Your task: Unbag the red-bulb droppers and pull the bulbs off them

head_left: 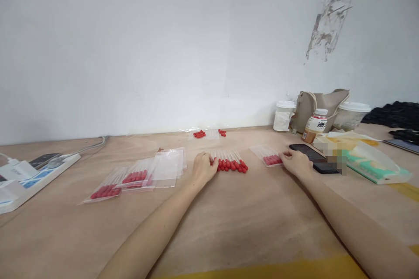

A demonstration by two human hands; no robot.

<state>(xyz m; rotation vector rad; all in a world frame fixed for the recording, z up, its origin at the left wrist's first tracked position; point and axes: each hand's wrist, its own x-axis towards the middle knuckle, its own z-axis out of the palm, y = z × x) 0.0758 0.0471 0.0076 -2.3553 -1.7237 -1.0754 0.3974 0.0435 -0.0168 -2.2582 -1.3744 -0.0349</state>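
A row of red-tipped sticks lies fanned on the table, pale shafts pointing away and red heads toward me. At its left end is my left hand, thumb and fingers curled closed around the end sticks, partly hiding them. My right hand has its fingertips closed on the right edge of a clear plastic bag that lies flat with red-tipped sticks inside. Left of my left hand is a stack of flat, clear bags. Filled bags overlap beside it.
More red-tipped sticks lie in clear plastic by the wall. A power strip with chargers is at left. On the right are a dark phone, a bottle, a lidded cup, a bag and a green-and-white packet.
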